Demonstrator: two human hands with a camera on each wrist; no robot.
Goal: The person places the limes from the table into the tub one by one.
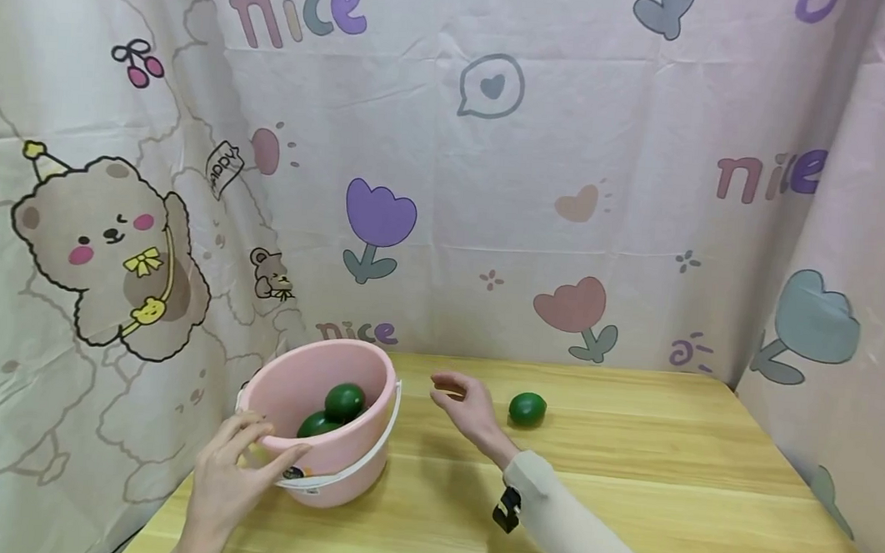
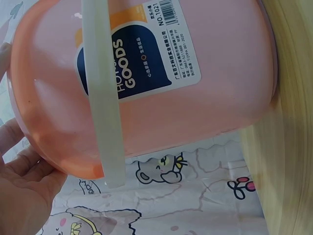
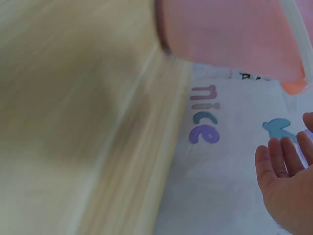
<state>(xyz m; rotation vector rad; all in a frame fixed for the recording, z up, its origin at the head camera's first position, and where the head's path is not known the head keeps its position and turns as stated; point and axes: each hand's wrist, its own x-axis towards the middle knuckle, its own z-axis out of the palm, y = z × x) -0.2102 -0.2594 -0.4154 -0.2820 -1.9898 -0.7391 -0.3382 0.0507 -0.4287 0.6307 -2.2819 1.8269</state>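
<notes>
A pink bucket (image 1: 342,480) with a white handle (image 1: 357,472) stands tilted slightly at the left of the table. Inside it lie green limes, one lime (image 1: 345,402) on top of another lime (image 1: 318,424); any deeper ones are hidden. My left hand (image 1: 225,474) grips the near left part of its rim, and the left wrist view shows the fingers (image 2: 34,171) at that rim beside the bucket's label (image 2: 142,54). To the right of the bucket, my right hand (image 1: 469,407) hovers with loosely curved fingers and holds nothing. Just beyond it, a single lime (image 1: 528,409) rests on the table.
The light wooden table (image 1: 665,480) extends to the right and toward the front. A printed curtain (image 1: 492,187) hangs along its back and both sides. A small black device (image 1: 507,510) sits at my right wrist.
</notes>
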